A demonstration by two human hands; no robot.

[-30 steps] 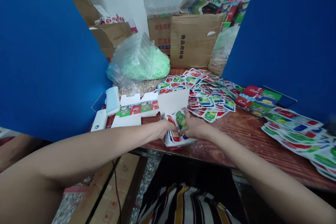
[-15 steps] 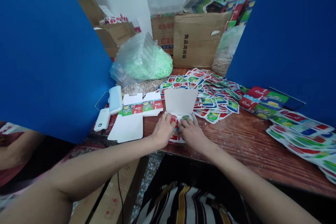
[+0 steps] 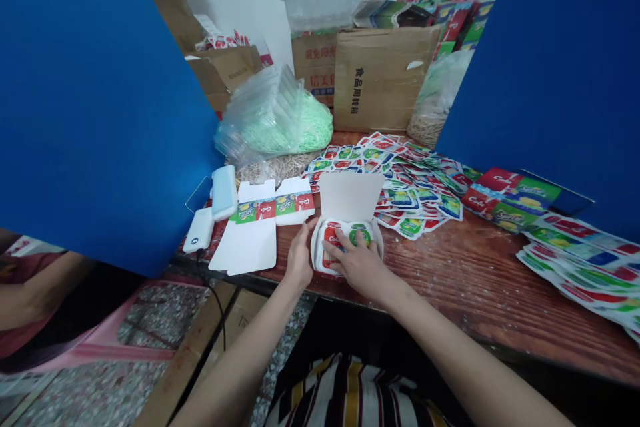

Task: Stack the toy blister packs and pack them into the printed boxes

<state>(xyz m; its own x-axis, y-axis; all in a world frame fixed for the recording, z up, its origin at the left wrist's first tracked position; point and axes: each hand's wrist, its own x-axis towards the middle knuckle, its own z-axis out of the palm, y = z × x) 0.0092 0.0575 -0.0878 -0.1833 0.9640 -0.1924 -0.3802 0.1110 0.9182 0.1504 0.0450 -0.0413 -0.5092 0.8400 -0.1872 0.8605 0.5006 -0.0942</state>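
Observation:
A small white carton [image 3: 349, 196] with its lid standing up sits on the wooden table's [image 3: 475, 273] near edge, holding printed red and green packets [image 3: 359, 234]. My right hand [image 3: 356, 260] lies on top of the packets with fingers spread flat, pressing them down. My left hand [image 3: 300, 256] rests open against the carton's left side, fingers stretched along it. Left of the carton lies an unfolded flat carton [image 3: 250, 233] with red and green print.
Many printed packets [image 3: 400, 177] are spread over the table's middle and right [image 3: 575, 253]. A bag of green pieces [image 3: 280, 120], cardboard boxes [image 3: 385, 77], two white devices [image 3: 213, 207] and blue panels [image 3: 90, 113] at both sides surround the spot. Another person's arm [image 3: 30, 287] shows at the far left.
My hands have laid the bundle of packets down into the white carton. The right hand went from gripping to pressing flat; the left moved to the carton's side.

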